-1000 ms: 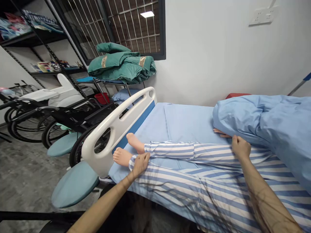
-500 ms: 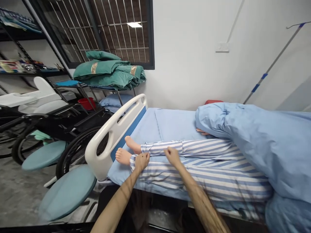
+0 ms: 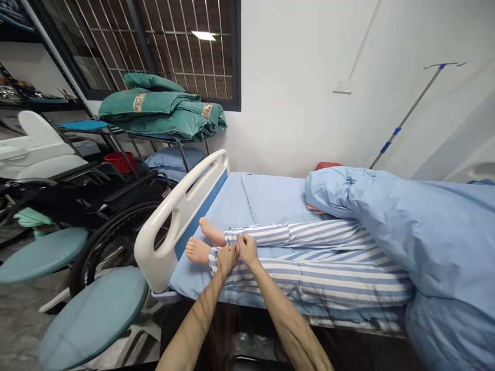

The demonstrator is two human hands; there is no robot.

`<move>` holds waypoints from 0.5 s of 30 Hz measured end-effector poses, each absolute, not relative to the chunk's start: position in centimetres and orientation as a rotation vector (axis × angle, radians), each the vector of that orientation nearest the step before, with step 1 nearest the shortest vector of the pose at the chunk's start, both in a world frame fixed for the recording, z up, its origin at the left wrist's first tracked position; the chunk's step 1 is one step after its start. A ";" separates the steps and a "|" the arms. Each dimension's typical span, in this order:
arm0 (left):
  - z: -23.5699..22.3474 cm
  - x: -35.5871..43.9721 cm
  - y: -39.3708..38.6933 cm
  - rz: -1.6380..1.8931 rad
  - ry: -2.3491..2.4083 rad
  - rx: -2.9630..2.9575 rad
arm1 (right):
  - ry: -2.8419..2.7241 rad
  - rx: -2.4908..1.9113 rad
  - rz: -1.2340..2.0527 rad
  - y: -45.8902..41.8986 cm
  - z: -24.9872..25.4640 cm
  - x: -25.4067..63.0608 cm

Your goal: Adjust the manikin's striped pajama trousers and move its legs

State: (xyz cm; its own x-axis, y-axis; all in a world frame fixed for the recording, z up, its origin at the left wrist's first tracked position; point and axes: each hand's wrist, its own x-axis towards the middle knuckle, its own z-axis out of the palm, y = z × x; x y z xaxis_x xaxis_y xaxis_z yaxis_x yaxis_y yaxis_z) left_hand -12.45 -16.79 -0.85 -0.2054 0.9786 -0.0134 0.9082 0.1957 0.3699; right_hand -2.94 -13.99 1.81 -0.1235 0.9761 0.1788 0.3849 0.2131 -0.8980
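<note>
A lifelike patient manikin lies on a hospital bed in blue-and-white striped pyjama trousers (image 3: 328, 278), with its bare near foot (image 3: 198, 251) and far foot (image 3: 211, 232) by the footboard. My left hand (image 3: 228, 259) grips the near trouser cuff at the ankle. Just beyond it, my right hand (image 3: 247, 249) pinches the far leg's cuff. A pale blue blanket (image 3: 406, 232) hides the body above the thighs, and a manikin hand (image 3: 315, 209) shows at its edge.
A white plastic bed footboard (image 3: 166, 242) stands left of the feet, beside a wheelchair (image 3: 116, 242) with round teal pads (image 3: 93, 319). Green quilts (image 3: 154, 111) lie on a metal rack by the barred window. An IV pole (image 3: 406, 116) leans behind the bed.
My right hand has moved from the thigh beside the blanket down to the far trouser cuff. My left hand stays at the near cuff. The view has turned slightly left.
</note>
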 end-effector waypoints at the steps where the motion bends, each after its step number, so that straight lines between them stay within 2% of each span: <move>1: -0.9 -12.5 -16.8 0.374 2.226 1.835 | -1.685 -1.350 0.867 -14.0 1.2 -3.2; 6: -1.0 -12.7 -17.0 0.342 2.218 1.823 | -1.922 -1.649 0.594 -14.5 -1.5 -4.0; 11: -0.7 -12.8 -16.8 0.466 2.197 1.753 | -2.011 -1.697 0.433 -15.1 -1.2 -4.3; 15: 0.0 -13.1 -15.7 0.781 2.127 1.634 | -1.972 -1.679 0.479 -15.0 -0.7 -4.0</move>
